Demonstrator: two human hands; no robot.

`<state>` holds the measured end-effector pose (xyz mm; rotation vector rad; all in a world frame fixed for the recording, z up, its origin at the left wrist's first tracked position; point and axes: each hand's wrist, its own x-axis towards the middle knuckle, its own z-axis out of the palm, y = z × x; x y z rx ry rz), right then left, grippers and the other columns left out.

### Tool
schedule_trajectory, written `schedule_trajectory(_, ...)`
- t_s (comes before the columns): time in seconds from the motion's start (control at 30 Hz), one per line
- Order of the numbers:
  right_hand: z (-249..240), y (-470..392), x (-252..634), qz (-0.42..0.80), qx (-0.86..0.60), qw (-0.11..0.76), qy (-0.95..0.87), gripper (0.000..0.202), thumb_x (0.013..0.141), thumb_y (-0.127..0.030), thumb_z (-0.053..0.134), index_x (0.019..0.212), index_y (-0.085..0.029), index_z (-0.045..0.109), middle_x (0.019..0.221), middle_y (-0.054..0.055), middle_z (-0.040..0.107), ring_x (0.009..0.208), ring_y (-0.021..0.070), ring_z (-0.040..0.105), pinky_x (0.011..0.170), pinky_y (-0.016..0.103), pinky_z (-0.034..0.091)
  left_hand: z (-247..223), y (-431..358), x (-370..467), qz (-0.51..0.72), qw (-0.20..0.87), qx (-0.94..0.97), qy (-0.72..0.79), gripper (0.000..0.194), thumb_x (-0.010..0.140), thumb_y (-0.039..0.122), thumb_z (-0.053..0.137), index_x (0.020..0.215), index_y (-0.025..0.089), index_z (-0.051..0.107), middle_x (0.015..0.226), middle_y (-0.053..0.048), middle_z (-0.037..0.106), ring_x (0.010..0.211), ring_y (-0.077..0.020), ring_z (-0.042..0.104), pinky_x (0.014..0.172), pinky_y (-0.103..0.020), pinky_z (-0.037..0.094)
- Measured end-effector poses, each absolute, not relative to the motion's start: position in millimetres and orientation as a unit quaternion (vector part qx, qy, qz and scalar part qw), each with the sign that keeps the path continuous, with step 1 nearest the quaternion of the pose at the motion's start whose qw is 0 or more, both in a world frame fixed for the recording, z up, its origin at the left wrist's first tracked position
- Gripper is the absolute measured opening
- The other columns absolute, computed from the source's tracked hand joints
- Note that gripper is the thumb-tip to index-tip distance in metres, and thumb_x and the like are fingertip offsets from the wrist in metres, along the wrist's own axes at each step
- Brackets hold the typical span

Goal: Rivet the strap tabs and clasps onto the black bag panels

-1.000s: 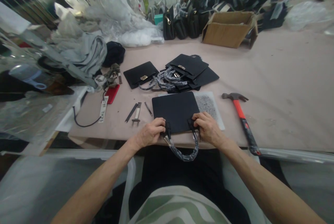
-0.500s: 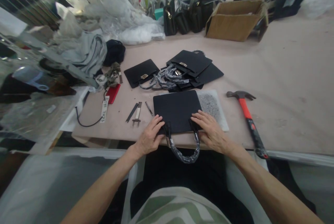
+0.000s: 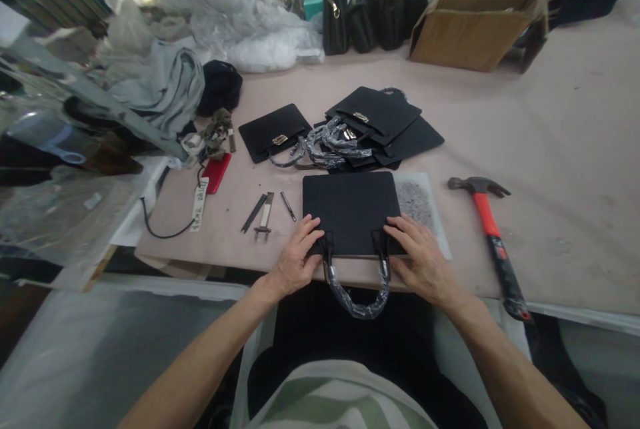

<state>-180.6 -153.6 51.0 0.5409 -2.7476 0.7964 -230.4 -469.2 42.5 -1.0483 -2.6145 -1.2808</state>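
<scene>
A flat black bag panel (image 3: 351, 209) lies at the table's front edge, partly over a pale speckled slab (image 3: 420, 199). Its plastic-wrapped handle (image 3: 361, 309) loops past the edge towards me. My left hand (image 3: 295, 259) holds the panel's lower left corner, fingers on top and thumb at the near edge. At the lower right corner my right hand (image 3: 423, 256) grips it in the same way. To the left lie a thin dark strip (image 3: 253, 214), a small two-pronged metal tool (image 3: 265, 216) and a short metal rod (image 3: 288, 206).
A claw hammer (image 3: 493, 236) with a red and black handle lies to the right. Several black panels with gold clasps (image 3: 385, 119) are piled behind. Farther back stand a cardboard box (image 3: 475, 29), black bags (image 3: 335, 19) and clear plastic (image 3: 270, 42). A red object (image 3: 217, 172) lies left.
The view has shifted slightly, so the table things appear displaced. Both hands stay on the panel's lower corners, and the panel sits a little straighter.
</scene>
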Motion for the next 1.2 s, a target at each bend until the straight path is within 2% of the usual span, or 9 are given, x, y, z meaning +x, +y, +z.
schedule_trajectory(0.2, 49.6, -152.0, -181.5, 0.288, 0.164, 0.124, -0.935, 0.051, 0.085, -0.019, 0.056, 0.136, -0.021, 0.053, 0.146, 0.013, 0.053, 0.143, 0.0342, 0.04, 0.117, 0.061, 0.033, 37.8, -461.2, -225.4, -0.429, 0.039, -0.329, -0.84, 0.049, 0.088, 0.006, 0.054, 0.135, 0.018, 0.052, 0.153, -0.016, 0.045, 0.152, -0.0332, 0.028, 0.121, -0.064, 0.033)
schedule_trajectory(0.43, 48.7, -150.1, -185.4, 0.299, 0.177, 0.135, -0.928, 0.043, 0.087, -0.025, 0.061, 0.13, -0.021, 0.058, 0.142, 0.015, 0.056, 0.139, 0.0357, 0.044, 0.111, 0.06, 0.039, 33.1, -462.5, -229.3, -0.437, 0.055, -0.339, -0.831, 0.052, 0.089, 0.005, 0.053, 0.14, 0.017, 0.05, 0.154, -0.017, 0.045, 0.152, -0.0342, 0.028, 0.12, -0.066, 0.033)
schedule_trajectory(0.67, 54.1, -151.1, -189.2, 0.315, 0.158, 0.106, -0.93, 0.04, 0.085, -0.025, 0.063, 0.124, -0.022, 0.062, 0.141, 0.013, 0.055, 0.136, 0.0365, 0.046, 0.109, 0.061, 0.039, 32.1, -461.3, -229.9, -0.44, 0.047, -0.326, -0.835, 0.055, 0.088, 0.006, 0.053, 0.142, 0.019, 0.048, 0.155, -0.016, 0.044, 0.153, -0.0337, 0.027, 0.121, -0.066, 0.032)
schedule_trajectory(0.9, 54.7, -151.7, -191.3, 0.309, 0.151, 0.11, -0.933, 0.039, 0.082, -0.02, 0.065, 0.12, -0.021, 0.065, 0.141, 0.014, 0.055, 0.134, 0.036, 0.048, 0.107, 0.062, 0.042, 62.2, -471.1, -233.0, -0.416, -0.001, -0.339, -0.844, 0.054, 0.087, 0.009, 0.056, 0.141, 0.017, 0.05, 0.155, -0.017, 0.043, 0.151, -0.0328, 0.03, 0.121, -0.059, 0.035)
schedule_trajectory(0.97, 54.2, -149.4, -192.5, 0.31, 0.162, 0.116, -0.93, 0.036, 0.084, -0.024, 0.064, 0.121, -0.021, 0.064, 0.14, 0.015, 0.056, 0.132, 0.0367, 0.05, 0.105, 0.062, 0.044, 75.5, -485.4, -241.9, -0.402, 0.021, -0.319, -0.858, 0.047, 0.088, 0.012, 0.057, 0.135, 0.016, 0.056, 0.148, -0.017, 0.051, 0.144, -0.0315, 0.042, 0.119, -0.055, 0.039)
schedule_trajectory(1.07, 50.3, -144.7, -196.1, 0.304, 0.182, 0.131, -0.926, 0.033, 0.089, -0.033, 0.063, 0.12, -0.023, 0.065, 0.137, 0.015, 0.058, 0.127, 0.0385, 0.054, 0.1, 0.063, 0.047, 89.6, -519.6, -265.4, -0.341, 0.089, -0.183, -0.918, 0.026, 0.091, 0.014, 0.055, 0.114, 0.015, 0.067, 0.118, -0.014, 0.068, 0.115, -0.0264, 0.064, 0.103, -0.043, 0.053)
schedule_trajectory(1.13, 44.9, -141.8, -200.0, 0.294, 0.192, 0.145, -0.925, 0.031, 0.09, -0.039, 0.061, 0.117, -0.024, 0.066, 0.133, 0.015, 0.06, 0.123, 0.0398, 0.057, 0.097, 0.062, 0.049, 95.0, -546.6, -283.5, -0.263, 0.09, -0.054, -0.959, 0.019, 0.09, 0.016, 0.057, 0.102, 0.014, 0.071, 0.103, -0.012, 0.071, 0.096, -0.0241, 0.068, 0.089, -0.037, 0.056)
schedule_trajectory(1.2, 39.6, -140.0, -204.1, 0.288, 0.201, 0.161, -0.922, 0.032, 0.092, -0.043, 0.057, 0.117, -0.025, 0.066, 0.131, 0.016, 0.061, 0.119, 0.0421, 0.059, 0.092, 0.064, 0.051, 98.0, -569.1, -298.6, -0.197, 0.033, 0.043, -0.979, 0.016, 0.089, 0.02, 0.062, 0.098, 0.013, 0.072, 0.097, -0.011, 0.072, 0.089, -0.023, 0.069, 0.083, -0.034, 0.055)
